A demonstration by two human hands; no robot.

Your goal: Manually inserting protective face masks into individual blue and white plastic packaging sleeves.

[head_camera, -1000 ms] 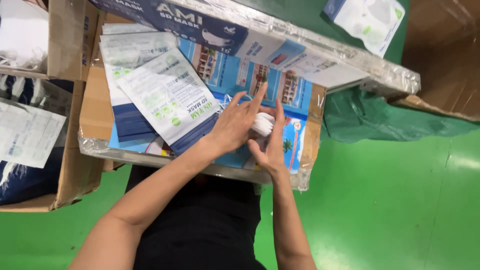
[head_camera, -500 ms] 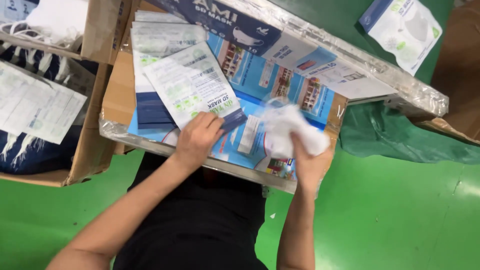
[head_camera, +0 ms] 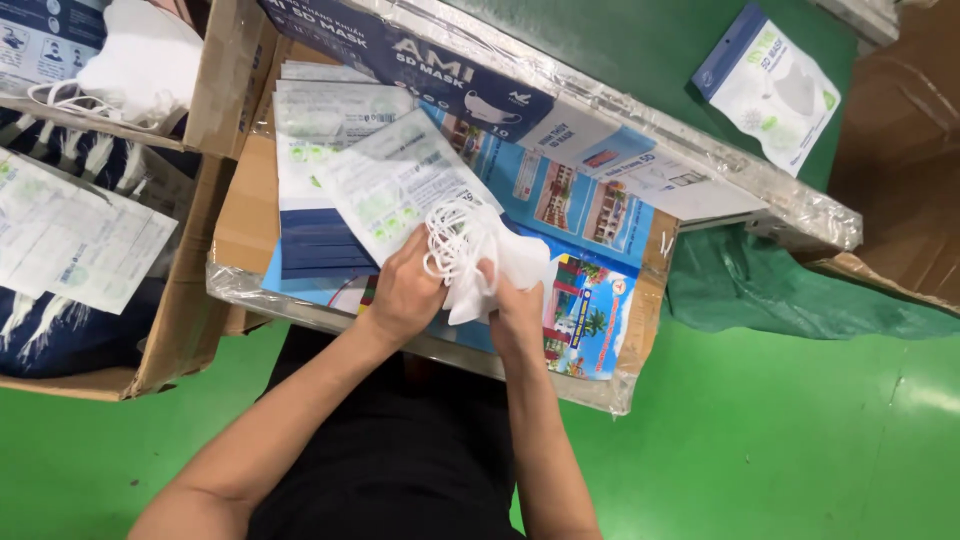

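Both of my hands meet over the front of a cardboard work board (head_camera: 240, 225) wrapped in clear film. My right hand (head_camera: 517, 305) grips a small stack of white face masks (head_camera: 500, 258) with looped ear straps. My left hand (head_camera: 403, 290) holds the edge of a printed clear mask pouch (head_camera: 395, 185) and touches the straps of the masks. The pouch lies on top of a pile of similar flat pouches (head_camera: 315, 215), white above and dark blue below. The masks sit right at the pouch's near end.
A long dark blue printed box (head_camera: 430, 55) lies along the board's far edge. Cardboard boxes at left hold loose white masks (head_camera: 140, 60) and printed pouches (head_camera: 75, 240). A filled mask pouch (head_camera: 775, 85) lies at upper right; a green plastic bag (head_camera: 790, 290) lies on the green floor.
My right hand lifted the white masks off the board and brought them left to the pouch. My left hand moved from the masks to the top pouch and took hold of it.
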